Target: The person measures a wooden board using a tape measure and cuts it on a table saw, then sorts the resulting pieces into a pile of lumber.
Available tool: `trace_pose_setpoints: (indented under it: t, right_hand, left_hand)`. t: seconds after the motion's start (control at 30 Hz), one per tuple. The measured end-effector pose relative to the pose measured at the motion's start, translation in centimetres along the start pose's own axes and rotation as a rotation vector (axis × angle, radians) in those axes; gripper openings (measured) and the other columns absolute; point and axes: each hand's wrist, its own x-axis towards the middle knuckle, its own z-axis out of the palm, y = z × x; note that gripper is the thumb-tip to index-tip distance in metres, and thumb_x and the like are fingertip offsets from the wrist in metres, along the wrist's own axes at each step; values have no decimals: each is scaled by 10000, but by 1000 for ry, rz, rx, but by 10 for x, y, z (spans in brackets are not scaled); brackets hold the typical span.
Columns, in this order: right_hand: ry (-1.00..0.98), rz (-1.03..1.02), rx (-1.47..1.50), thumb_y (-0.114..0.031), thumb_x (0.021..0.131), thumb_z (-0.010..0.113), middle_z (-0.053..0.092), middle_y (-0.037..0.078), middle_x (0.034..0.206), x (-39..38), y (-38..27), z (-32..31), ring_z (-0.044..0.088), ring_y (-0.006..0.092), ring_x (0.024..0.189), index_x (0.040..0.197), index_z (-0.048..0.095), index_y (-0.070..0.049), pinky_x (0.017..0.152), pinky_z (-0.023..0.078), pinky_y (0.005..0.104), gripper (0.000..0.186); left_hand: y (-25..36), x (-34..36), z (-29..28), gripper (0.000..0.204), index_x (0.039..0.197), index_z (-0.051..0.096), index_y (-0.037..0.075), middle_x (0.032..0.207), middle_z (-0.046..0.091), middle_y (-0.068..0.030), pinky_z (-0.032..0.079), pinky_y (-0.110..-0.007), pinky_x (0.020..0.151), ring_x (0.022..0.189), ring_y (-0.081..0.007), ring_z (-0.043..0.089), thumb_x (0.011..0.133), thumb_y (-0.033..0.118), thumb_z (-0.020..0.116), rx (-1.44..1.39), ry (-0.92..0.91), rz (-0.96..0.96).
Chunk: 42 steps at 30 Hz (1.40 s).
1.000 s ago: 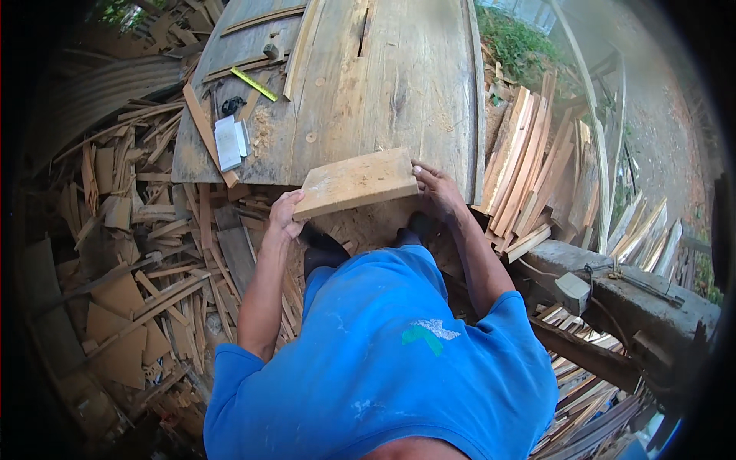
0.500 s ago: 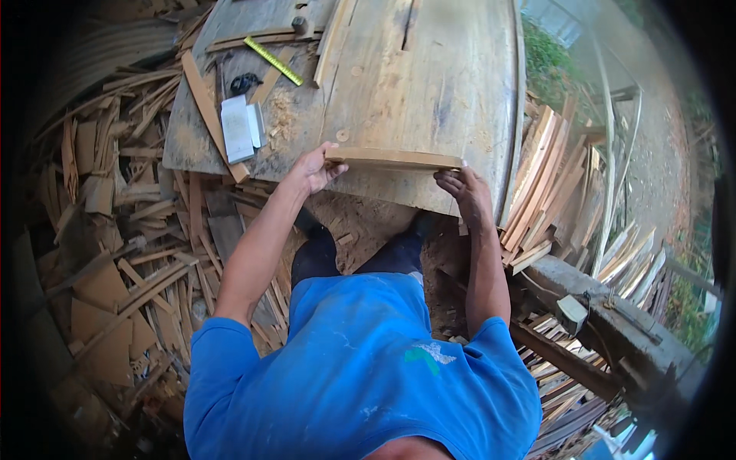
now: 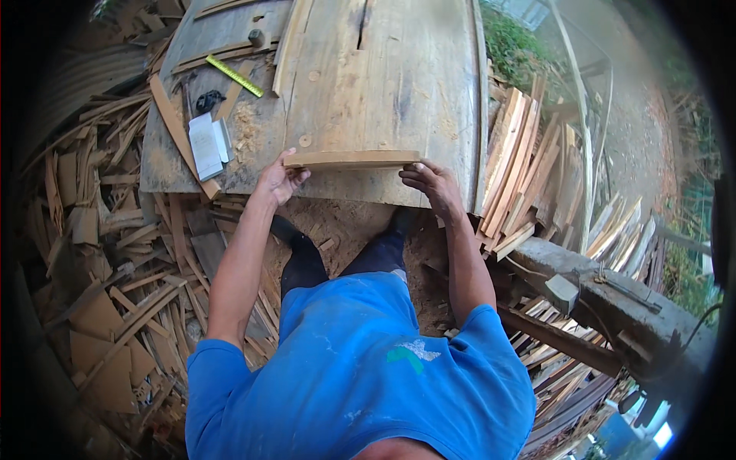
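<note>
Two-handed, holding a board (image 3: 353, 159) edge-on over the six-o'clock end of the worktop (image 3: 383, 96), aligned lengthwise nine to three o'clock, gripped at both ends by half-closed left hand (image 3: 277, 181) and right hand (image 3: 432, 186).

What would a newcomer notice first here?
Probably the blue shirt at bottom centre. Above it in the picture, the left hand and right hand hold a board by its ends, at the near end of the table. A yellow ruler stands out on the table's left side.
</note>
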Motion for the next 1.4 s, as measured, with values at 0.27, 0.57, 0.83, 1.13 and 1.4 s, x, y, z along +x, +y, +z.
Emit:
trace_pose_setpoints:
  t: [0.27, 0.57, 0.83, 1.13, 1.4]
  right_hand:
    - [91, -116, -213, -144, 956, 664, 703, 140, 1055, 22, 34, -13, 686, 176, 882, 1381, 565, -3, 797, 570, 296, 459]
    - [205, -277, -515, -214, 969, 660, 673, 73, 891, 63, 68, -16, 624, 126, 780, 1254, 639, -46, 692, 517, 284, 332]
    - [56, -165, -504, -198, 970, 647, 737, 118, 890, 68, 43, -14, 674, 197, 801, 1322, 590, -47, 716, 515, 324, 387]
    - [9, -549, -998, -21, 856, 647, 558, 171, 1413, 61, 53, -28, 556, 379, 1274, 1357, 574, -62, 1069, 467, 406, 508]
    - [-106, -562, -1167, -142, 818, 738, 287, 194, 1603, 33, 84, -3, 372, 392, 1424, 1483, 424, -70, 1145, 379, 437, 738]
  left_hand:
    - [8, 3, 5, 370, 1049, 628, 22, 884, 652, -107, 594, -261, 576, 682, -205, 665, 992, 388, 610, 40, -88, 37]
    - [16, 17, 12, 493, 1066, 632, -9, 781, 676, -129, 602, -286, 526, 609, -216, 681, 1033, 462, 491, 60, -26, 37]
    - [32, 11, 12, 436, 1135, 584, -21, 884, 647, -129, 616, -328, 639, 732, -220, 672, 1048, 385, 453, 173, -63, 54]
    - [-12, 33, -3, 274, 1259, 514, -43, 1221, 633, -154, 506, -340, 990, 1104, -203, 622, 999, 45, 508, 296, -73, 404]
    - [-58, 62, -40, 210, 1056, 651, -32, 946, 668, -70, 490, -291, 831, 908, -147, 607, 926, 131, 676, 390, 228, 586]
